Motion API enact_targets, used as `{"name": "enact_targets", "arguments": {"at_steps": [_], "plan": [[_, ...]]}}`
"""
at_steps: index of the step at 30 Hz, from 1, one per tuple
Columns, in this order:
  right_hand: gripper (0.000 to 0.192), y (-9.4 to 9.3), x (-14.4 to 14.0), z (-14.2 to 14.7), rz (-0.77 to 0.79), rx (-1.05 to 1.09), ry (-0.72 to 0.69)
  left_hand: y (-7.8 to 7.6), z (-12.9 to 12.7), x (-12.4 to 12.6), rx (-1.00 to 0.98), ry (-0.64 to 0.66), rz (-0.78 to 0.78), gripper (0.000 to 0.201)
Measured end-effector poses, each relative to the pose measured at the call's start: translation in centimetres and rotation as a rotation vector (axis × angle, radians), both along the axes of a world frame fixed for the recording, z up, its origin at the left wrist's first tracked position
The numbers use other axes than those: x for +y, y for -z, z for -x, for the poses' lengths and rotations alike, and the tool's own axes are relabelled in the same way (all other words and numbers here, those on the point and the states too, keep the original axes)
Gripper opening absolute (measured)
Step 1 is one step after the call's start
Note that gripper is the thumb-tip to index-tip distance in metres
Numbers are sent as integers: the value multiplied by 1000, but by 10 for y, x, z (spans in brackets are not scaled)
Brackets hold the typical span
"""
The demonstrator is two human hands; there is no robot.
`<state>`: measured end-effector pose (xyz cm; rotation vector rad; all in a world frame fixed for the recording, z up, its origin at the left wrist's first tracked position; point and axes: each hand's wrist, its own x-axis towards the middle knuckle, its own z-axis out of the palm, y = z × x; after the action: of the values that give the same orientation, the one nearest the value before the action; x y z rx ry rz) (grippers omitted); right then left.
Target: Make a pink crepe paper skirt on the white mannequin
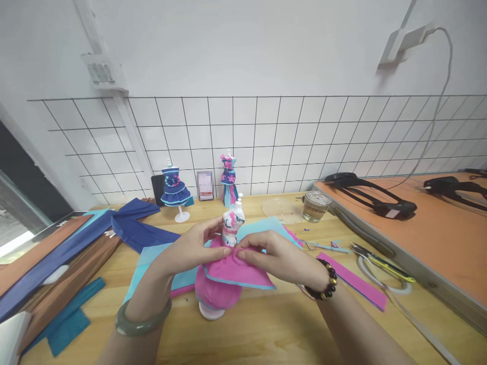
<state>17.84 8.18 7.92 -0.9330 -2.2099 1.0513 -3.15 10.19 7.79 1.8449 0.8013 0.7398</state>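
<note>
A small white dress-form mannequin (231, 230), patterned on its chest, tilts slightly on its round base. Pink fabric puffs out around its lower half, with a blue-edged pink overskirt (243, 274) spread on top. My left hand (203, 242) is closed around the mannequin's waist, its thumb pressing the gathered top of the pink skirt. At the front of the waist, my right hand (268, 253) pinches the pink fabric between thumb and fingertips. Light-blue fabric sheets (152, 263) lie under and behind the mannequin, partly hidden by my hands.
Two finished mini dresses, one navy (175, 187) and one multicoloured (229, 177), stand at the back beside a phone (205, 185). On the right are a lidded glass (316, 205), a yellow cutter (391, 267) and a pink strip (352, 281). Folded fabrics (64, 276) lie left.
</note>
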Motion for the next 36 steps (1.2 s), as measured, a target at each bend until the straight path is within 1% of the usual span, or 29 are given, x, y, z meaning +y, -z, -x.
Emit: {"name": "enact_targets", "arguments": {"at_steps": [4,7,10,15,19,22,25,28,31,33,36], "plan": [[23,5,3,1,16,-11,109,1,0,0,15,-7,-9,56],[20,7,4,3,28,-2,143,1,0,0,37,-20,-25,55],[18,7,4,3,34,3,131,1,-1,-1,36,-18,-28,53],[18,5,3,1,-9,8,57,2,-3,-2,31,-16,-11,51],[20,3,2,-1,36,41,-9,2,-3,-2,26,-15,-19,53],[19,1,2,-2,1,49,-31,1,-3,-2,31,-12,-17,53],[18,1,2,-2,-39,66,-19,1,-3,-1,41,-13,-15,53],[16,2,2,-1,32,82,12,1,-3,-1,42,-32,-4,55],[13,4,2,0,120,69,77,1,-3,-2,40,-35,6,56],[13,5,2,1,124,68,98,1,-2,-2,44,-42,5,58],[14,7,3,3,101,78,86,1,-2,-2,55,-52,-5,57]]}}
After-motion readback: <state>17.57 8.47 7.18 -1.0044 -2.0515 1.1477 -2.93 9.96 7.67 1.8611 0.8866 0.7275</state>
